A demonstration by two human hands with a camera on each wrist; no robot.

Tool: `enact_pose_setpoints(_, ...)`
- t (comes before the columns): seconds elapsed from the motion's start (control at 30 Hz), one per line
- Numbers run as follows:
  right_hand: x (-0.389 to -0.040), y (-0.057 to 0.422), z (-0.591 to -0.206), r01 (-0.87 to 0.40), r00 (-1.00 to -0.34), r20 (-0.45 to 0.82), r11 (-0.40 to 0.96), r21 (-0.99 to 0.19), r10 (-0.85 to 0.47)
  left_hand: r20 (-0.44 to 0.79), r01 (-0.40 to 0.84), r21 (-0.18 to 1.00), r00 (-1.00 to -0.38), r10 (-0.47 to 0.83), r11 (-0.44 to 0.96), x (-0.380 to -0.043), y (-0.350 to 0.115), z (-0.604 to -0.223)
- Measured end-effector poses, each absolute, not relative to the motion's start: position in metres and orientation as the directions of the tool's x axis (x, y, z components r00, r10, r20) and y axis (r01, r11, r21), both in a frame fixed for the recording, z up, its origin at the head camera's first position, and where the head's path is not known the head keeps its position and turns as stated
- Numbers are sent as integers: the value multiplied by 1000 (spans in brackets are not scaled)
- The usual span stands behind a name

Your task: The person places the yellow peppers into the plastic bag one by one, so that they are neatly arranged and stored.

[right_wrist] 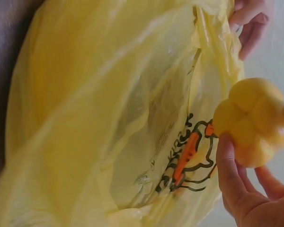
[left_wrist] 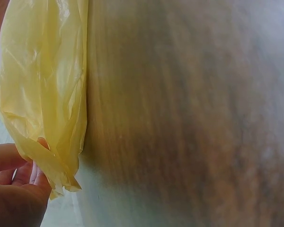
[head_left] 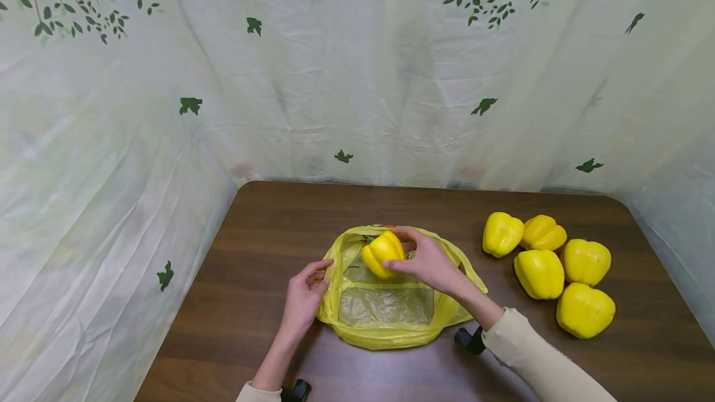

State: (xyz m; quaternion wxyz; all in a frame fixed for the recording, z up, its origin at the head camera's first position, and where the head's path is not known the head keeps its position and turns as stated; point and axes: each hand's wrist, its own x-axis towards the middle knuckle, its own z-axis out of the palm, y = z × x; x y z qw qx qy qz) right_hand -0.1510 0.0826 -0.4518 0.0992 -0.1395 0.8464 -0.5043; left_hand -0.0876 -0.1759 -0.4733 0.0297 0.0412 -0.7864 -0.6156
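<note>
A yellow plastic bag (head_left: 385, 335) lies with its mouth spread wide on the table. My right hand (head_left: 427, 262) grips a yellow bell pepper (head_left: 382, 254) over the bag's opening. In the right wrist view, the underside of that bell pepper (right_wrist: 251, 118) faces the camera, with thumb and fingers around it. My left hand (head_left: 304, 296) pinches the bag's left rim. The left wrist view shows the bag's edge (left_wrist: 49, 163) between the fingers and thumb. Black and orange print marks the bag's inner wall in the right wrist view.
Several more yellow bell peppers, one at the front (head_left: 585, 311), sit grouped on the right of the brown wooden table (head_left: 251, 234). A pale curtain (head_left: 380, 92) with leaf patterns hangs behind the table and along its sides.
</note>
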Motion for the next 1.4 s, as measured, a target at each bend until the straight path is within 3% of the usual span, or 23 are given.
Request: enact_pose_setpoints(1.4, -180, 45, -464, -362, -875, 16, 629, -688, -485, 18, -1, 965, -997, -70, 264, -88, -175, -473)
